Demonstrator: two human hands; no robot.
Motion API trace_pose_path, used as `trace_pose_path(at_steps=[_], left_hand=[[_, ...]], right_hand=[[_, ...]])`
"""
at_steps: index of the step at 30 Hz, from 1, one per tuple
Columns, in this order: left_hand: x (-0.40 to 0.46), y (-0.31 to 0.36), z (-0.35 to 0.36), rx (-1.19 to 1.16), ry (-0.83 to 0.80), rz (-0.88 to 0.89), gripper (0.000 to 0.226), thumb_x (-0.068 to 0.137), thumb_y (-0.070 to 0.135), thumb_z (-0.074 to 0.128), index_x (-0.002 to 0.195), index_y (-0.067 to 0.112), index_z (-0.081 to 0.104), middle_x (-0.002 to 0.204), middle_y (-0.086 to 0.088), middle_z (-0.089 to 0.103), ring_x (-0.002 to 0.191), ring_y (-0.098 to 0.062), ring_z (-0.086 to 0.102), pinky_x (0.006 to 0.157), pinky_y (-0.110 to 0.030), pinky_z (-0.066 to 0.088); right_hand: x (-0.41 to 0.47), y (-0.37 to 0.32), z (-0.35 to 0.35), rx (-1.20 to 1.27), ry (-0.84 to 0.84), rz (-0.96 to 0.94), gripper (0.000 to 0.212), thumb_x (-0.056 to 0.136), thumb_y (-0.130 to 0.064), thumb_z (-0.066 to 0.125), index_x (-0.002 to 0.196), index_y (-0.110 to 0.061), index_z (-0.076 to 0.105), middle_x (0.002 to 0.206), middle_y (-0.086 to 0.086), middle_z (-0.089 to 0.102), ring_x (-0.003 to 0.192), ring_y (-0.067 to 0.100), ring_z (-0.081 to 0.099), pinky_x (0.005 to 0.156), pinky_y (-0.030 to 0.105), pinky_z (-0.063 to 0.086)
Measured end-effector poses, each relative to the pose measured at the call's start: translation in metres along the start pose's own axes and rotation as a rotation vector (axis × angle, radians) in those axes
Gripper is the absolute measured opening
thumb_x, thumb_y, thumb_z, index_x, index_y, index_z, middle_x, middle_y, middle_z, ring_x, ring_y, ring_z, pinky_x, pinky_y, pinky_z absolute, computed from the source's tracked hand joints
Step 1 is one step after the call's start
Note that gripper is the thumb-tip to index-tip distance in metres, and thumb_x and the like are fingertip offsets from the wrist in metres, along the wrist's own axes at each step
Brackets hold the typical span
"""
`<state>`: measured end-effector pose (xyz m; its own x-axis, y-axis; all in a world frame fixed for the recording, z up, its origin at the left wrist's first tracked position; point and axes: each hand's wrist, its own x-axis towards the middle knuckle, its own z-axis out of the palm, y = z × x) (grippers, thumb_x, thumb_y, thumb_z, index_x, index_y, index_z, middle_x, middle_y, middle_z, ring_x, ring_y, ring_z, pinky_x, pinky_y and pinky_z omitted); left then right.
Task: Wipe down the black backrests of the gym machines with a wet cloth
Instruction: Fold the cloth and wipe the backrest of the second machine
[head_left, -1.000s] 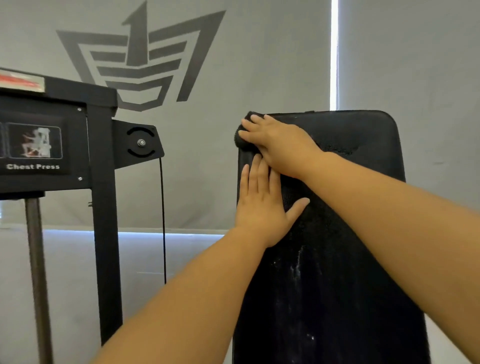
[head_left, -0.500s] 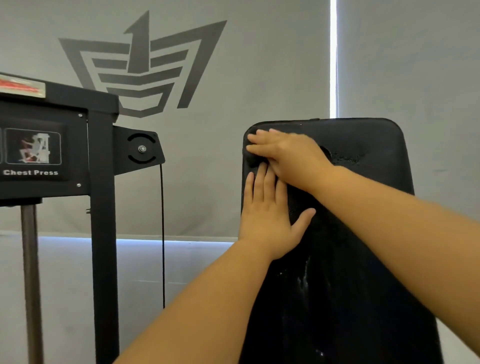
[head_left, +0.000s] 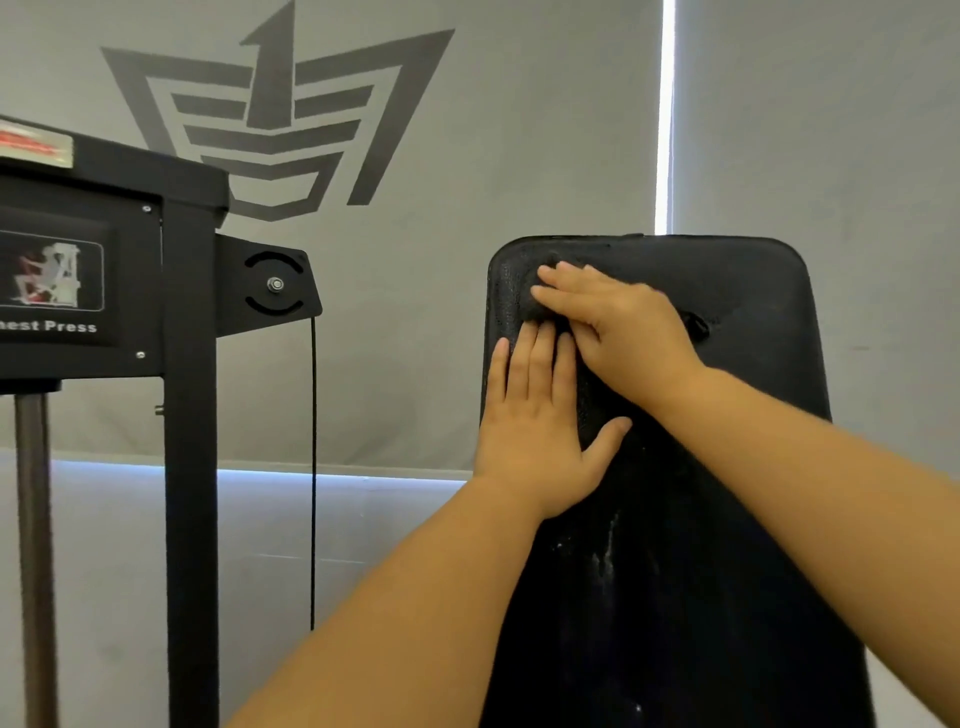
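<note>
Filling the right half of the head view, the black backrest (head_left: 727, 467) stands upright with rounded top corners, its padded face dull and grainy, marked by pale streaks and specks low in its middle. Behind it hangs a grey blind (head_left: 467, 312) printed with a large dark angular logo (head_left: 275, 119) at the upper left of the frame; a bright slit of daylight (head_left: 665, 114) runs down between two blind panels at the upper right, and a glowing strip shows along the blind's lower edge. At the left of the frame stands a black machine frame (head_left: 189, 415) with a placard (head_left: 52, 280) reading "Chest Press", a thin cable (head_left: 312, 467) hanging beside it.

The left hand (head_left: 535, 431) lies flat on the backrest's left edge, fingers straight and together, thumb spread. Just above it, the right hand (head_left: 618, 322) presses a dark cloth (head_left: 540, 306) against the upper left of the pad, fingers extended over it; the cloth barely stands out from the black surface.
</note>
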<state>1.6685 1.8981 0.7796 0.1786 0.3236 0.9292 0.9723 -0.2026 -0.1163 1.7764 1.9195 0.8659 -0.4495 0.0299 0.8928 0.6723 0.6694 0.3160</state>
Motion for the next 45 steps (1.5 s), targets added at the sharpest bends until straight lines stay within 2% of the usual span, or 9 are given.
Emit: trace_pose_path(at_steps=[5, 10, 15, 22, 27, 31, 33, 38, 45], left_hand=[[0.000, -0.001, 0.000, 0.046, -0.003, 0.001, 0.087, 0.087, 0.062, 0.023, 0.146, -0.002, 0.024, 0.153, -0.020, 0.021, 0.143, -0.030, 0.006, 0.116, -0.047, 0.002], [-0.001, -0.003, 0.003, 0.041, 0.032, 0.006, 0.085, 0.087, 0.061, 0.029, 0.143, -0.004, 0.029, 0.151, -0.022, 0.027, 0.142, -0.032, 0.012, 0.115, -0.049, 0.008], [-0.002, -0.005, 0.004, 0.038, 0.060, 0.015, 0.084, 0.088, 0.060, 0.032, 0.142, -0.005, 0.031, 0.149, -0.023, 0.029, 0.141, -0.034, 0.016, 0.114, -0.050, 0.011], [-0.001, -0.005, 0.007, 0.070, 0.096, 0.024, 0.084, 0.088, 0.060, 0.033, 0.141, -0.006, 0.030, 0.148, -0.024, 0.028, 0.141, -0.034, 0.017, 0.116, -0.049, 0.009], [-0.001, -0.004, 0.007, 0.077, 0.102, 0.024, 0.084, 0.088, 0.059, 0.035, 0.140, -0.007, 0.032, 0.147, -0.025, 0.030, 0.141, -0.036, 0.019, 0.116, -0.050, 0.010], [-0.001, -0.003, 0.007, 0.077, 0.110, 0.021, 0.084, 0.087, 0.058, 0.036, 0.140, -0.007, 0.033, 0.146, -0.025, 0.031, 0.140, -0.036, 0.021, 0.116, -0.051, 0.012], [-0.001, -0.003, 0.007, 0.083, 0.114, 0.015, 0.084, 0.087, 0.059, 0.036, 0.140, -0.007, 0.032, 0.146, -0.025, 0.031, 0.140, -0.037, 0.021, 0.116, -0.051, 0.012], [-0.001, -0.003, 0.006, 0.077, 0.094, 0.021, 0.085, 0.087, 0.059, 0.035, 0.140, -0.008, 0.032, 0.147, -0.025, 0.031, 0.141, -0.037, 0.020, 0.115, -0.052, 0.013], [-0.003, -0.004, 0.006, 0.078, 0.076, 0.015, 0.086, 0.087, 0.060, 0.033, 0.141, -0.008, 0.032, 0.147, -0.025, 0.030, 0.141, -0.037, 0.020, 0.115, -0.053, 0.014]], right_hand=[[0.050, 0.020, -0.014, 0.010, -0.014, 0.293, 0.039, 0.092, -0.006, 0.045, 0.126, -0.018, 0.058, 0.135, 0.004, 0.054, 0.126, 0.026, 0.049, 0.108, 0.036, 0.033], [-0.009, 0.006, -0.006, 0.018, 0.042, 0.136, 0.041, 0.084, -0.002, 0.045, 0.121, -0.007, 0.061, 0.131, 0.012, 0.056, 0.122, 0.036, 0.052, 0.101, 0.052, 0.042], [-0.018, 0.012, -0.006, 0.007, 0.071, 0.086, 0.040, 0.080, 0.003, 0.048, 0.115, -0.005, 0.065, 0.124, 0.014, 0.061, 0.114, 0.034, 0.058, 0.097, 0.049, 0.045], [0.024, 0.034, -0.029, -0.050, 0.013, 0.369, 0.044, 0.090, 0.001, 0.042, 0.129, -0.015, 0.056, 0.133, 0.010, 0.055, 0.122, 0.032, 0.049, 0.101, 0.045, 0.039], [-0.033, 0.025, -0.015, -0.063, 0.173, 0.191, 0.041, 0.080, 0.007, 0.052, 0.118, -0.005, 0.063, 0.127, 0.013, 0.060, 0.118, 0.032, 0.055, 0.102, 0.038, 0.034], [-0.041, 0.034, -0.016, -0.038, 0.183, 0.138, 0.040, 0.077, 0.007, 0.052, 0.113, -0.004, 0.066, 0.121, 0.014, 0.063, 0.112, 0.034, 0.059, 0.097, 0.049, 0.042], [-0.028, 0.043, -0.021, -0.006, 0.129, 0.205, 0.041, 0.081, 0.002, 0.047, 0.118, -0.008, 0.064, 0.127, 0.011, 0.059, 0.117, 0.035, 0.056, 0.098, 0.054, 0.044], [0.004, 0.062, -0.034, 0.001, 0.140, 0.461, 0.041, 0.090, -0.001, 0.044, 0.125, -0.016, 0.060, 0.135, 0.004, 0.054, 0.125, 0.025, 0.050, 0.106, 0.036, 0.036], [-0.051, 0.049, -0.023, 0.002, 0.234, 0.285, 0.040, 0.083, 0.005, 0.046, 0.118, -0.004, 0.063, 0.127, 0.013, 0.059, 0.121, 0.030, 0.053, 0.107, 0.039, 0.033]])
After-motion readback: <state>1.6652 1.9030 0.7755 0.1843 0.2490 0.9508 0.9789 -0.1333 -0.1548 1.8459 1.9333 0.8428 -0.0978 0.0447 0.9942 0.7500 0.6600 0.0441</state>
